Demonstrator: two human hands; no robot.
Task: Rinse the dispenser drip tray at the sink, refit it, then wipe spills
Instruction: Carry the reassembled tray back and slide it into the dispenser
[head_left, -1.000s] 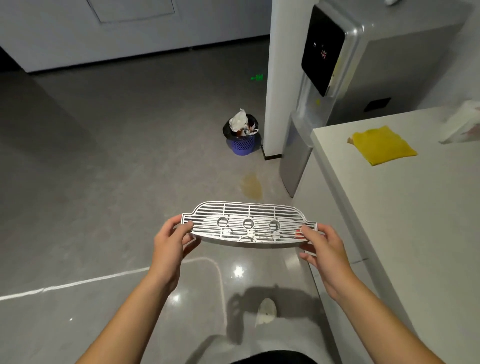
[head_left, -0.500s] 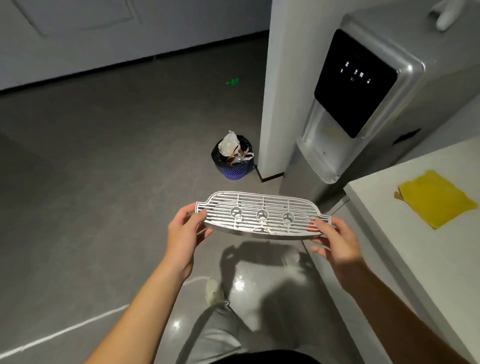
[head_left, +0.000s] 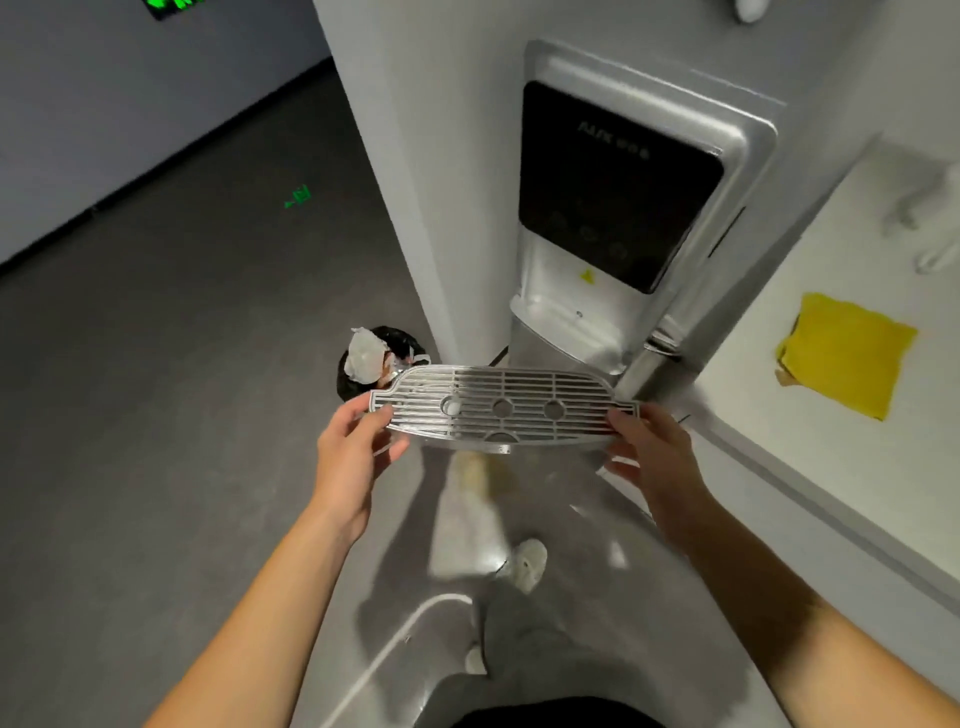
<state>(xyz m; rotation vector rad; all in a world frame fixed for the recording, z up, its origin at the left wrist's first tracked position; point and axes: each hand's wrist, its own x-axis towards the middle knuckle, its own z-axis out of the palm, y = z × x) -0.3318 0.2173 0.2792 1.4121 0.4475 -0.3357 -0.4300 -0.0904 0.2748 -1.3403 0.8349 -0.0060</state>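
Dim indoor light leaves the grey floor (head_left: 156, 415) murky, with bright glare patches on its glossy surface near the person's shoe (head_left: 527, 564). The white counter (head_left: 831, 493) looks washed out. Wide-angle distortion bends the water dispenser (head_left: 623, 208), and motion blur softens the edges.

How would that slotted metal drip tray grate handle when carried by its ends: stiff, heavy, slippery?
Probably stiff: the drip tray grate spans flat between the left hand and right hand without sagging. Likely light, since fingertip pinches at its end tabs hold it. Its shiny metal may be slippery if wet.
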